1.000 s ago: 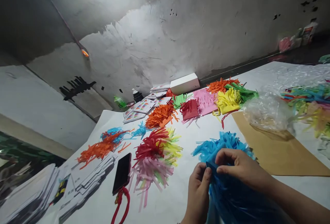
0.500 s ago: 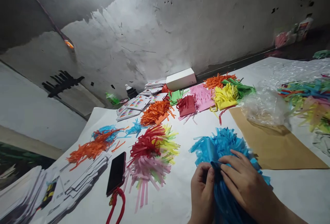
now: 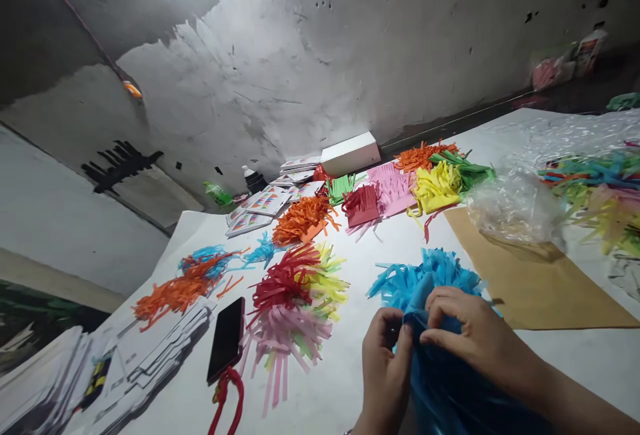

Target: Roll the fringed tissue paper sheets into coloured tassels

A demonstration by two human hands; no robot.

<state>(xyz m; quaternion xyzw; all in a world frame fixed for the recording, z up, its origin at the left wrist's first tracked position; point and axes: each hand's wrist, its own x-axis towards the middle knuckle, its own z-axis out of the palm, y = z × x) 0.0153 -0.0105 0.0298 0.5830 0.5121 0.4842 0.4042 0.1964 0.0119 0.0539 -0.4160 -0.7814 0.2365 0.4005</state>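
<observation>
Blue fringed tissue paper point(image 3: 440, 381) hangs down in front of me, its upper edge bunched between my two hands. My left hand point(image 3: 386, 361) pinches the folded edge between thumb and forefinger. Beside it, my right hand point(image 3: 463, 325) is closed on the same blue paper, fingers curled and thumb underneath. Behind the hands, a blue fringe pile point(image 3: 425, 275) lies on the white-covered table point(image 3: 330, 395); my right hand covers part of it. Whether the held paper joins that pile cannot be told.
To the left lie a red, pink and yellow tassel heap point(image 3: 290, 315), a phone point(image 3: 226, 341) with a red cord, and stacked white cards point(image 3: 160, 355). Further back are a white box point(image 3: 351, 153) and more coloured fringes point(image 3: 437, 188). Brown paper point(image 3: 555, 295) and clear plastic point(image 3: 515, 205) lie right.
My right hand has gone from fingers stretched over the blue paper to curled around its edge. The hanging blue paper now looks wider and smoother; my left hand keeps its pinch, slightly lower left.
</observation>
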